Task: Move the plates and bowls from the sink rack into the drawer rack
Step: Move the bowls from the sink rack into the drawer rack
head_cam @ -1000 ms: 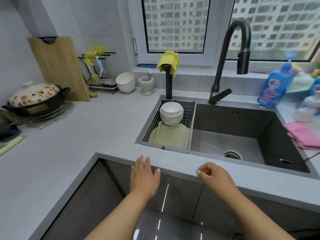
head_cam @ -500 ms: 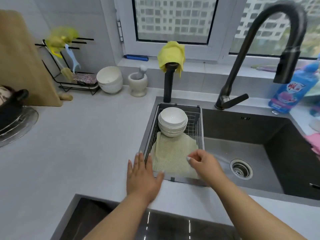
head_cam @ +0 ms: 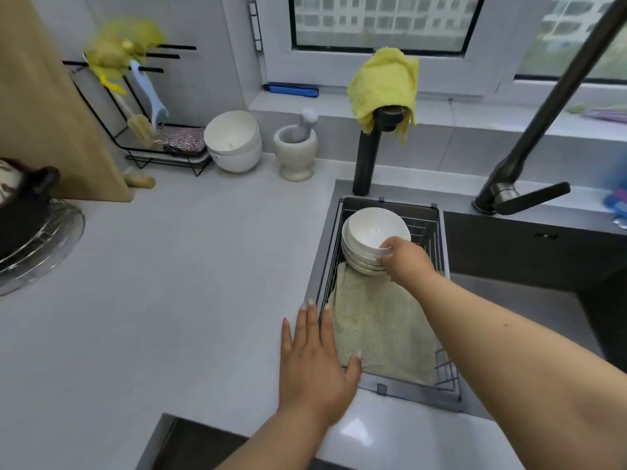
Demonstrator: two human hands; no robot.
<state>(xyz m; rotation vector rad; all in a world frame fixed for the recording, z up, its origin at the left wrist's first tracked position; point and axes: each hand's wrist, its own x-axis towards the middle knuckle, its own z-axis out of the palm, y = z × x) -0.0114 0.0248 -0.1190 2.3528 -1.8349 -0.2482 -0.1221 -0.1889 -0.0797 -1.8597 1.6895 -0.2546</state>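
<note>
right hand (head_cam: 403,262) pinches the near rim of the top bowl in the stack of white bowls (head_cam: 371,240), nested at the far end of the sink rack (head_cam: 441,371) above a green cloth (head_cam: 380,320). left hand (head_cam: 314,364) rests flat with fingers spread at the rack's edge, likely bracing the reach.

Stacked bowls (head_cam: 371,239) sit at the back of the sink rack (head_cam: 441,374), a cloth (head_cam: 380,323) in front, faucet (head_cam: 529,157) to its right.

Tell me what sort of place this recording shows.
A home kitchen, most likely: a sink with a faucet, stacked bowls in a rack, and a mortar on the counter.
</note>
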